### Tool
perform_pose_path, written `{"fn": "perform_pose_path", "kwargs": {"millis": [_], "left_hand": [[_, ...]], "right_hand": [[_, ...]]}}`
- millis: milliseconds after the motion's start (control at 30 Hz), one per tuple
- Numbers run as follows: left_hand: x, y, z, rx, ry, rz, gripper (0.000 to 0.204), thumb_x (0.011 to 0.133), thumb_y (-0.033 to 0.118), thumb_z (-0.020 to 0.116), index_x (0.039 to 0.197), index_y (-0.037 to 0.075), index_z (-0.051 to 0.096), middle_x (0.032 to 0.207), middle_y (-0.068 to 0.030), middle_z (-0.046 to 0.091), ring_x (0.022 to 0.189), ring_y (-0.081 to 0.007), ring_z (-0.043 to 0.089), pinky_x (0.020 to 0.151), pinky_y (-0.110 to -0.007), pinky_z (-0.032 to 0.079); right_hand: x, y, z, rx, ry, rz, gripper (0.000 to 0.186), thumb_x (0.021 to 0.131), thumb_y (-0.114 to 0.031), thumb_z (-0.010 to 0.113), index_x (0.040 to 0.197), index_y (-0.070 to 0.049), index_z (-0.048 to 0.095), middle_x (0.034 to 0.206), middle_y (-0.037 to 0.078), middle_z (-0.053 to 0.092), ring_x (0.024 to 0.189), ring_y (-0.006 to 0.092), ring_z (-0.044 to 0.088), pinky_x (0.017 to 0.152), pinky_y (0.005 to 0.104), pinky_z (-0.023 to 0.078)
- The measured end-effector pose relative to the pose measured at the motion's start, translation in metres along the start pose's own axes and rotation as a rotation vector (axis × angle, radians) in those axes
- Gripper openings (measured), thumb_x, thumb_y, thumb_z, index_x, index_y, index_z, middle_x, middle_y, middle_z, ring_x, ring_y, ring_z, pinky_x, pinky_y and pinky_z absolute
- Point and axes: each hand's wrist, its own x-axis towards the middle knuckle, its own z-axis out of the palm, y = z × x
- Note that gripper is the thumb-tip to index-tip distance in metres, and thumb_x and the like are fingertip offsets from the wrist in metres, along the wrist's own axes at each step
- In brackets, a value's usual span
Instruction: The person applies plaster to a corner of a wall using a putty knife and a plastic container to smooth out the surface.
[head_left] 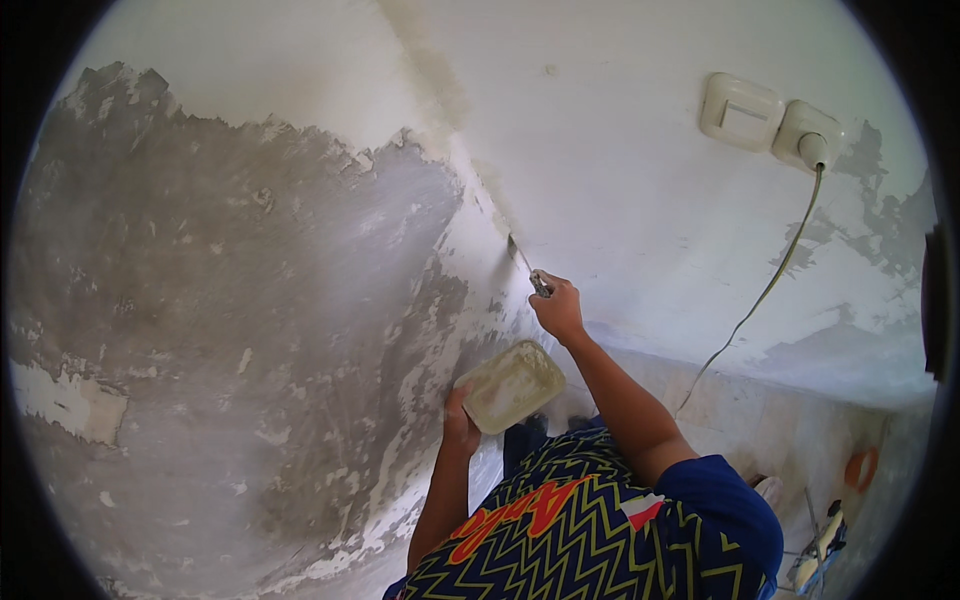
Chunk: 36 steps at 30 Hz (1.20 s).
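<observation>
While I look down from the head camera, nearest to me is the patterned shirt (580,530), dark blue with yellow zigzag lines and red lettering, filling the lower middle of the view. From it both bare forearms reach up toward the wall.

My left hand (460,420) is closed around the lower left edge of a flat rectangular tray (512,386), smeared with pale filler; the fingers are curled behind it and the thumb side presses its rim, so the tray sits tilted, just below and to the left of my other hand.

My right hand (560,308) is clenched tight on the handle of a putty knife (528,268). The blade points up and to the left, and its tip touches the wall right in the corner (470,170) where the two wall faces meet.

On the left face, a big grey patch (230,330) of bare plaster shows where the white coat has come away, with ragged white flakes along its edges. The right face (620,150) is mostly white.

Farther off on the right face, a cream switch plate (741,112) sits beside a socket with a plug (808,138) in it, and a thin cable (770,285) hangs down from the plug toward the floor. At the lower right, some tools (820,550) lie on the floor, too small to tell apart.
</observation>
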Motion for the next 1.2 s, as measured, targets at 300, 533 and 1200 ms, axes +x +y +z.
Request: {"fn": "perform_pose_path", "kwargs": {"millis": [300,533,1200], "left_hand": [[-0.016,-0.01,-0.023,-0.072,0.052,-0.017,0.053,0.097,0.033,0.061,0.138,-0.001,0.058,0.131,-0.0155,0.069,0.119,-0.0305,0.067,0.107,-0.043,0.051],[-0.01,-0.01,-0.023,-0.034,0.016,-0.059,0.054,0.095,0.031,0.062,0.139,-0.001,0.058,0.132,-0.0152,0.068,0.121,-0.0297,0.067,0.108,-0.043,0.051],[-0.039,-0.017,-0.039,-0.048,0.087,0.027,0.054,0.097,0.031,0.057,0.14,-0.002,0.058,0.134,-0.0182,0.067,0.124,-0.0332,0.065,0.111,-0.045,0.049]], "right_hand": [[-0.017,0.03,0.035,-0.011,0.039,-0.128,0.051,0.079,-0.007,0.066,0.129,0.0,0.071,0.096,0.026,0.074,0.076,0.0317,0.068,0.078,0.0367,0.056],[-0.033,0.07,-0.01,-0.07,-0.212,-0.253,0.054,0.079,-0.009,0.067,0.132,-0.003,0.069,0.104,0.027,0.073,0.089,0.0405,0.071,0.083,0.0411,0.057],[-0.014,-0.056,0.056,0.126,0.25,-0.095,0.054,0.082,-0.003,0.063,0.134,0.012,0.062,0.097,0.029,0.072,0.087,0.0407,0.07,0.082,0.0426,0.055]]}}
